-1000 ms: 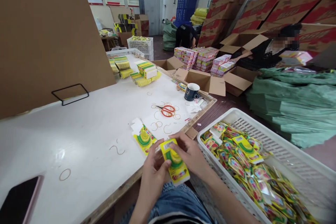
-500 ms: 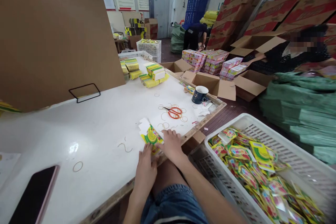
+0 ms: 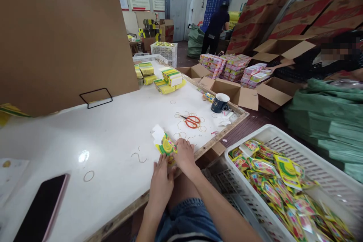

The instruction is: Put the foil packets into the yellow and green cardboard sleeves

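At the table's near edge lies a small yellow-green carton (image 3: 166,145), its white end flaps open and pointing away from me. My left hand (image 3: 161,178) holds its near left side, fingers closed against it. My right hand (image 3: 185,155) grips the right side with bent fingers. Part of the carton is hidden beneath both hands. Beyond them, orange-handled scissors (image 3: 193,121) rest among several rubber bands (image 3: 179,135).
A white crate (image 3: 272,130) of yellow packets stands at my right. A dark mug (image 3: 218,104) sits by the wooden table edge. Stacked yellow cartons (image 3: 170,79) lie further back, a phone (image 3: 41,208) at left. Two people work beyond, near open cardboard boxes (image 3: 221,87).
The view has shifted slightly, so things appear a little further right. Both hands stay on the carton. A person in the background has straightened up from bending.
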The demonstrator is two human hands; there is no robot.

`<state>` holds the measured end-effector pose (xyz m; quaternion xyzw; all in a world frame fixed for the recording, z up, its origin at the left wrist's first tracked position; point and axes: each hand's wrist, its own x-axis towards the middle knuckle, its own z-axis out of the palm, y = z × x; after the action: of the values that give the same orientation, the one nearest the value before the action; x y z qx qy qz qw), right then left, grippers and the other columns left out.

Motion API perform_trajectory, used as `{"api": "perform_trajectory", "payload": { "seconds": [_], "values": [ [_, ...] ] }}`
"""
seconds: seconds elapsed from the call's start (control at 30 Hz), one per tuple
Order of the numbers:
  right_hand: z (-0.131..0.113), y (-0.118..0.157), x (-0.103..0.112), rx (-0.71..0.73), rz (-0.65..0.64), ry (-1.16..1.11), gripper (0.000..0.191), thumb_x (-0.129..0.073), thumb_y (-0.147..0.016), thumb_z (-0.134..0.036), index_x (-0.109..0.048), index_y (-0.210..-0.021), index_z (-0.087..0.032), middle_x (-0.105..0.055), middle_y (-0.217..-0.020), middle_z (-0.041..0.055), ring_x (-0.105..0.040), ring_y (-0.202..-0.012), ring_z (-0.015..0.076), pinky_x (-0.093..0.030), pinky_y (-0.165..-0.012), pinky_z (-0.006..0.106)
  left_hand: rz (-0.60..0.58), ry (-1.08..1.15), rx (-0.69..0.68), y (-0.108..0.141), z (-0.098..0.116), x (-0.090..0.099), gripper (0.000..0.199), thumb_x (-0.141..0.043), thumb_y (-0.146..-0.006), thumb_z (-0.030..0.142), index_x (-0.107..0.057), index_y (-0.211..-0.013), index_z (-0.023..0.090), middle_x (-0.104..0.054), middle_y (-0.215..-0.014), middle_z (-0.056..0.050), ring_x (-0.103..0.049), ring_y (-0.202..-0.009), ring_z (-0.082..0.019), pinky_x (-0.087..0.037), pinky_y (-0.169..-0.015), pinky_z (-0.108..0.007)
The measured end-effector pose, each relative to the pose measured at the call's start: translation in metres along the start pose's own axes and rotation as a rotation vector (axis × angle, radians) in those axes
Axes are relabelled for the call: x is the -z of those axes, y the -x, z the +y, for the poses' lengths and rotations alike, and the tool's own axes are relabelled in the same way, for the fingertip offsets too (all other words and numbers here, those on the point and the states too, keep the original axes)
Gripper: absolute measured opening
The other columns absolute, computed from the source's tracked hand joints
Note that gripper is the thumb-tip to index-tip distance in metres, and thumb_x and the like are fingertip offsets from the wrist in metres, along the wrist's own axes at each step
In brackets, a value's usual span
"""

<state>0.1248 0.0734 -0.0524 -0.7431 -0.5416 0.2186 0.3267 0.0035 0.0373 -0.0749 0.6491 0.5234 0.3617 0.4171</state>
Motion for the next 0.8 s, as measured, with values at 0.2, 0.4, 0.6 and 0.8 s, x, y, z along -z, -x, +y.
{"api": "perform_trajectory", "payload": {
  "seconds": [0.2,0.4,0.6,0.8],
  "values": [
    [0.003,0.014,0.019,-0.011,0.018,-0.425,0.012,-0.052,-0.084,-0.028,-0.052,-0.093,-0.019,-0.067,-0.09,0.007,-0.062,-0.082,0.0215,-0.044,-0.081,0.038,0.18,0.252,0.05,0.003,0.009,0.018,0.039,-0.053,-0.087,0.038,-0.055,-0.12,0.019,-0.062,-0.125,-0.015,-0.057,-0.118,-0.027,-0.037,-0.105,-0.049],
    [-0.008,0.038,0.028,-0.146,-0.179,-0.931,0.034,-0.068,-0.072,-0.045,-0.056,-0.089,-0.019,-0.07,-0.075,0.0036,-0.065,-0.068,0.0185,-0.051,-0.069,0.033,0.111,0.826,0.154,0.008,0.027,0.03,0.043,-0.066,-0.077,0.048,-0.063,-0.111,0.021,-0.068,-0.117,-0.009,-0.064,-0.108,-0.023,-0.051,-0.091,-0.034],
    [-0.015,0.055,0.035,-0.241,-0.289,-1.108,0.034,-0.081,-0.061,-0.039,-0.064,-0.08,-0.018,-0.069,-0.077,0.0018,-0.062,-0.072,0.016,-0.047,-0.073,0.029,-0.011,1.009,0.169,0.013,0.041,0.032,0.04,-0.078,-0.067,0.044,-0.071,-0.098,0.019,-0.075,-0.096,-0.008,-0.07,-0.088,-0.022,-0.056,-0.079,-0.03],
    [-0.009,0.059,0.04,-0.099,-0.281,-0.871,0.027,-0.072,-0.072,-0.042,-0.066,-0.078,-0.016,-0.066,-0.073,0.0018,-0.057,-0.066,0.0159,-0.046,-0.064,0.027,0.059,0.915,0.241,0.009,0.038,0.025,0.04,-0.071,-0.074,0.041,-0.065,-0.106,0.017,-0.075,-0.091,-0.006,-0.07,-0.085,-0.021,-0.055,-0.074,-0.028]
  ]
}}
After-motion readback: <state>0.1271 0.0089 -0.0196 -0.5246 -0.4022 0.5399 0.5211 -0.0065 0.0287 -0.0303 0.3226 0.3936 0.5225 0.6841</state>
